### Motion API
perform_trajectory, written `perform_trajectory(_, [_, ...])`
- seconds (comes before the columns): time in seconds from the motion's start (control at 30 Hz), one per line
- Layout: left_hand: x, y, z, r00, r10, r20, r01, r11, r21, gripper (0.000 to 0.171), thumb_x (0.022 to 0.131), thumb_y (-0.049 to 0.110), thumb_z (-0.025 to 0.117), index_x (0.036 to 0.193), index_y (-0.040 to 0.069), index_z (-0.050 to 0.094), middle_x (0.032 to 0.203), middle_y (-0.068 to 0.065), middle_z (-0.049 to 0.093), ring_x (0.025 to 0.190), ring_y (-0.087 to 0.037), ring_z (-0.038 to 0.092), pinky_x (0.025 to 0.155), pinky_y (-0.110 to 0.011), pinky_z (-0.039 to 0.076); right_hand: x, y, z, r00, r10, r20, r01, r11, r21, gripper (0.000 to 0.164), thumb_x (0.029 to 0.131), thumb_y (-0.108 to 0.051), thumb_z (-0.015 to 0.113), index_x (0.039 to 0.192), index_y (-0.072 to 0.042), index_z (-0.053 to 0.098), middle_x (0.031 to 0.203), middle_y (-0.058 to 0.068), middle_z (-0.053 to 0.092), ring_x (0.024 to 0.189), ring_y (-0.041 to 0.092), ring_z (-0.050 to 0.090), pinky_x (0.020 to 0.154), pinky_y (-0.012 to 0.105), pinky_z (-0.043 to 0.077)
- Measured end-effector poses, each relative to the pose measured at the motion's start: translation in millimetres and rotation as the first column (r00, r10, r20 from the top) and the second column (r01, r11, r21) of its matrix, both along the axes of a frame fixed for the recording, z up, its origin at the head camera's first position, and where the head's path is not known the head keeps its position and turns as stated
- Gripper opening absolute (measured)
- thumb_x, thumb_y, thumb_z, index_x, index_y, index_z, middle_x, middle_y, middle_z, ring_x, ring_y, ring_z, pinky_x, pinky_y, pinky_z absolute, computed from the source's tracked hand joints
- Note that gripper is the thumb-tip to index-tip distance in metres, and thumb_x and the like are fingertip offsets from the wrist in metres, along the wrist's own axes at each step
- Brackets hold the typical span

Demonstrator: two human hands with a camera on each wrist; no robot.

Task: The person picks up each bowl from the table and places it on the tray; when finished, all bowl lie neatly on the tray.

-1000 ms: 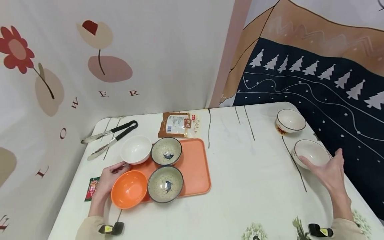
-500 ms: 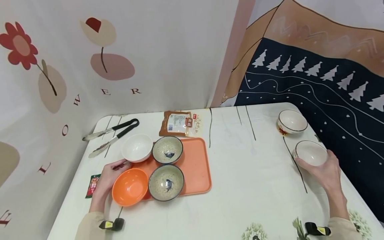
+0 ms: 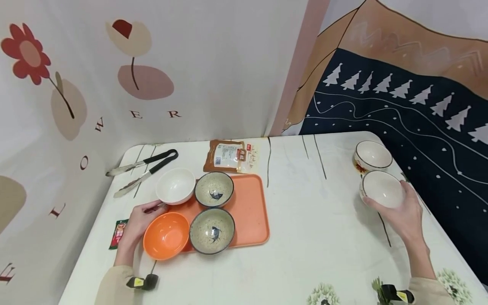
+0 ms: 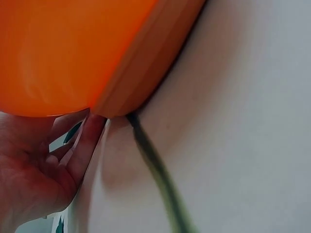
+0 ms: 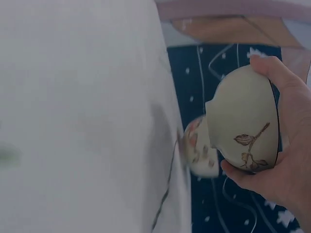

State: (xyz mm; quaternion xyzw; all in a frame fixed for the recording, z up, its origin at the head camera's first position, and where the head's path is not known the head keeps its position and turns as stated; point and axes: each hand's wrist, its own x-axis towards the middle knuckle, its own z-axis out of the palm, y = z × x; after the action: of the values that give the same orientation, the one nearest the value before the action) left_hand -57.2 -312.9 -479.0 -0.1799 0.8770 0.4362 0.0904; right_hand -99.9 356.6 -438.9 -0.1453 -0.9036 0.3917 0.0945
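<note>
My right hand (image 3: 406, 216) grips a cream floral bowl (image 3: 383, 188) by its sides, thumb on the near side. The right wrist view shows this bowl (image 5: 245, 119) held off the table, a brown leaf sprig on its outside. Behind it stands a matching bowl (image 3: 372, 155). My left hand (image 3: 140, 222) is at the left edge of the orange tray (image 3: 249, 212), fingers curled at the rim between a white bowl (image 3: 175, 185) and an orange bowl (image 3: 166, 235). That orange bowl (image 4: 73, 53) hides its fingertips in the left wrist view. Two speckled bowls (image 3: 214, 188) with blue fish stand on the tray.
Black-handled tongs (image 3: 146, 169) lie at the back left. A brown and clear food packet (image 3: 230, 156) lies behind the tray. Beside my left forearm is a small red and green packet (image 3: 118, 234). The table's right edge runs close beyond my right hand.
My right hand has closed round the nearer floral bowl, lifted it off the table and brought it slightly back and left, towards the other one. My left hand stays at the tray.
</note>
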Motion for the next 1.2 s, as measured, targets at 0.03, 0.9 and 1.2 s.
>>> perform_trajectory(0.03, [0.4, 0, -0.1, 1.0, -0.001, -0.003, 0.001, 1.0, -0.001, 0.063, 0.1, 0.048, 0.06, 0.147, 0.008, 0.052, 0.129, -0.018, 0.068, 0.111, -0.022, 0.061, 0.089, -0.027, 0.053, -0.8, -6, 3.7, 1.0, 0.017, -0.009, -0.017, 1.0, -0.001, 0.111, 0.079, -0.037, 0.084, 0.162, -0.007, 0.017, 0.164, 0.026, 0.024, 0.143, 0.053, 0.031, 0.105, 0.072, 0.033])
perform_trajectory(0.9, [4.7, 3, 0.9, 1.0, 0.014, -0.013, -0.014, 1.0, 0.021, 0.06, 0.102, 0.047, 0.057, 0.149, 0.01, 0.051, 0.137, -0.02, 0.063, 0.116, -0.026, 0.06, 0.093, -0.029, 0.055, -56.2, -194, 10.1, 0.817, 0.575, -0.049, -0.576, 0.817, -0.011, 0.122, 0.062, -0.046, 0.094, 0.158, -0.007, 0.029, 0.157, 0.022, 0.038, 0.143, 0.041, 0.04, 0.111, 0.064, 0.037])
perform_trajectory(1.2, [3.6, 2, -0.2, 1.0, 0.02, -0.008, -0.02, 0.999, 0.036, 0.059, 0.1, 0.044, 0.061, 0.148, 0.009, 0.052, 0.126, -0.016, 0.067, 0.103, -0.017, 0.06, 0.08, -0.017, 0.051, -72.8, -239, -8.3, 0.772, 0.636, -0.017, -0.635, 0.769, -0.073, 0.121, 0.061, -0.05, 0.092, 0.157, -0.008, 0.032, 0.155, 0.019, 0.042, 0.137, 0.039, 0.046, 0.107, 0.062, 0.043])
